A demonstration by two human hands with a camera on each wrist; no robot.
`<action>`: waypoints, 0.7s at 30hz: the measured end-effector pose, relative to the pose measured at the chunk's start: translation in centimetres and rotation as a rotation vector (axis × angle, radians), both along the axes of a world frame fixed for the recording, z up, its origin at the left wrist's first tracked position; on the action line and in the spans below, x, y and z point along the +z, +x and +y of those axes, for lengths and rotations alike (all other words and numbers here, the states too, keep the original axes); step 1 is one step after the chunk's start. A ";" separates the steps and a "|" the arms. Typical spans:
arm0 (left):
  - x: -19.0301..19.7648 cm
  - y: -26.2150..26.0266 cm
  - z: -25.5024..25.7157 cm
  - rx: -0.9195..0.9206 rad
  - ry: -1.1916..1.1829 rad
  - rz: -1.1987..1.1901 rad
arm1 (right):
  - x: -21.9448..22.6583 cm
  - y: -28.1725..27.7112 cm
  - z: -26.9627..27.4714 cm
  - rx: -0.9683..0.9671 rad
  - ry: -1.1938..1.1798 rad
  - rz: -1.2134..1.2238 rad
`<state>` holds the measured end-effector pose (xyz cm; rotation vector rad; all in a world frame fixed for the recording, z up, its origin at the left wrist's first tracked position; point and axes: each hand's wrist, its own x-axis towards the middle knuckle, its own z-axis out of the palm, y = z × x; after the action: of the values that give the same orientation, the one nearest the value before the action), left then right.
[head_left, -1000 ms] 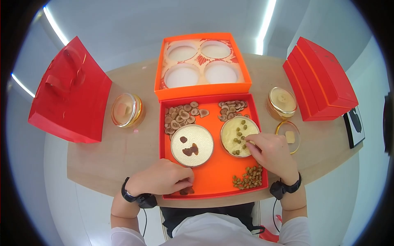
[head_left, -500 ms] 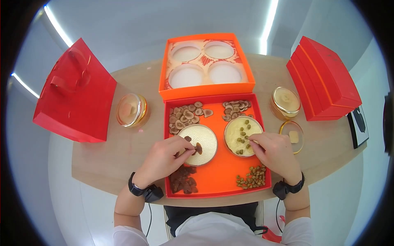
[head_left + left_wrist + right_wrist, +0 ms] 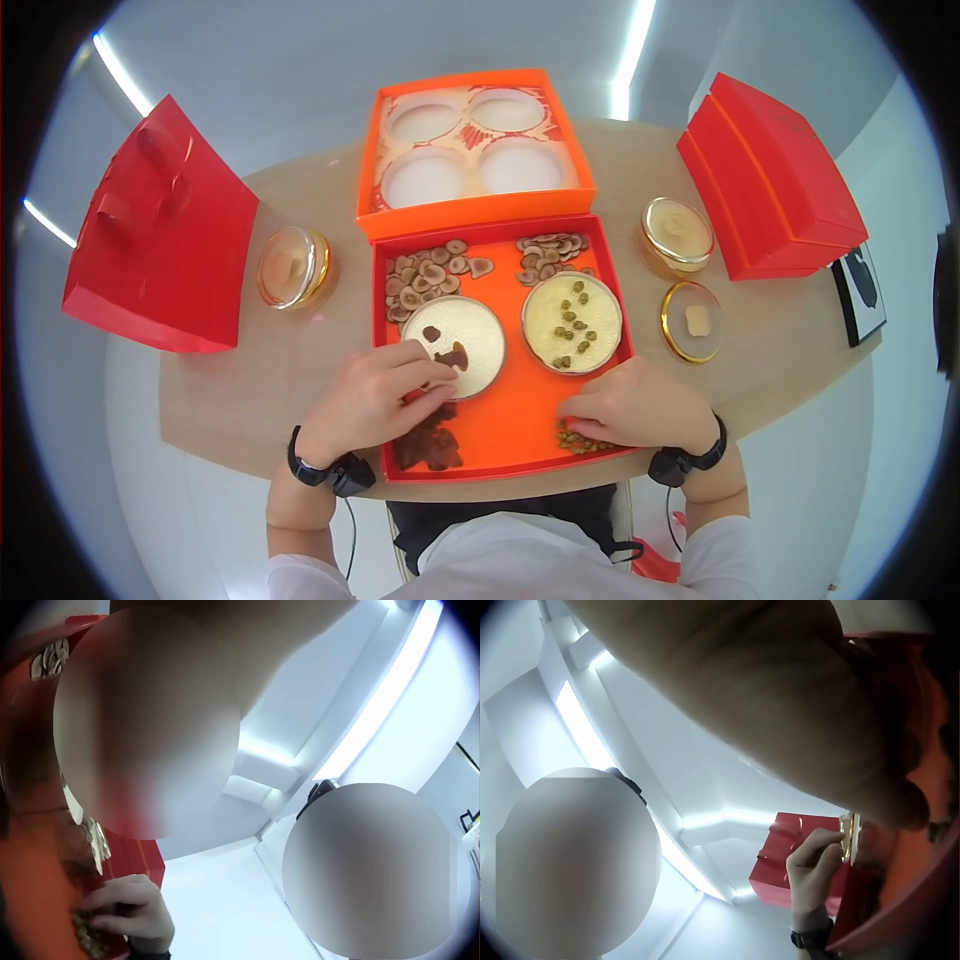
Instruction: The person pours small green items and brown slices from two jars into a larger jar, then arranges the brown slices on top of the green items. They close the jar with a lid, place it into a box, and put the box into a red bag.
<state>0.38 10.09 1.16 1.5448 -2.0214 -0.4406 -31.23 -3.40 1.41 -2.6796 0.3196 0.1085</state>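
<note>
My left hand (image 3: 375, 398) reaches over the near edge of a cream round dish (image 3: 478, 330), its finger and thumb tips apart with nothing seen between them. Dark brown flakes (image 3: 453, 356) lie on that dish beside the fingertips, and more brown flakes (image 3: 440, 450) are heaped below the hand in the red box's near left corner. Fingers bent, my right hand (image 3: 640, 405) touches a pile of small greenish-brown nuggets (image 3: 580, 440) in the near right corner, covering much of it. Several similar nuggets sit on the pale yellow dish (image 3: 545, 340) just beyond.
Dried round slices (image 3: 420, 280) fill the box's far left corner, more slices (image 3: 545, 260) the far right. Behind stands an orange lid (image 3: 475, 220) with round recesses. A red bag (image 3: 165, 240), gold-rimmed jars (image 3: 290, 270), a loose clear lid (image 3: 690, 352) and a red case (image 3: 780, 190) flank it.
The left hand went from the brown flakes to the cream dish, then drew back slightly. The right hand left the yellow dish and moved down to the nugget pile.
</note>
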 end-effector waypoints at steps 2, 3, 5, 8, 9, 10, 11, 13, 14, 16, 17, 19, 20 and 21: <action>0.4 0.1 0.5 -0.067 0.067 0.040 | -0.5 0.2 0.2 0.032 -0.020 0.009; 0.4 0.1 0.7 -0.121 0.104 0.055 | -0.7 0.3 0.2 0.046 -0.031 0.014; 0.2 0.1 1.0 -0.210 0.183 0.033 | -1.3 0.5 0.1 0.057 -0.017 0.007; -0.4 -0.2 1.2 -0.319 0.287 -0.067 | -1.1 0.4 0.0 0.024 -0.005 -0.079; -0.5 -0.2 1.2 -0.332 0.314 -0.087 | -0.9 0.4 -0.2 0.008 -0.003 -0.122; -0.6 -0.2 1.3 -0.344 0.339 -0.107 | -0.6 0.4 -0.2 -0.069 0.004 -0.186; -0.7 -0.3 1.2 -0.358 0.361 -0.127 | -0.3 0.3 -0.4 -0.146 0.007 -0.249; -0.7 -0.4 1.3 -0.369 0.383 -0.159 | 0.1 0.1 -0.7 -0.309 -0.020 -0.339; -0.8 -0.5 1.4 -0.375 0.395 -0.176 | -0.1 0.1 -0.9 -0.391 -0.045 -0.368; -1.2 -0.4 1.4 -0.397 0.431 -0.188 | 0.1 0.0 -1.4 -0.518 -0.077 -0.345; -1.3 -0.3 1.5 -0.404 0.453 -0.196 | -0.1 -0.1 -1.6 -0.514 -0.124 -0.333; -1.6 -0.2 1.5 -0.428 0.427 -0.227 | -0.9 -0.1 -2.1 -0.500 -0.213 -0.315; -1.6 -0.2 1.5 -0.437 0.414 -0.244 | -0.9 -0.1 -2.1 -0.507 -0.204 -0.321; -1.5 -0.3 1.5 -0.431 0.429 -0.242 | -0.9 0.0 -2.0 -0.512 -0.195 -0.327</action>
<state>0.11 11.57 -0.38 1.4393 -2.5893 -0.9445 -31.24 -5.42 0.56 -2.6457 0.9283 -0.5313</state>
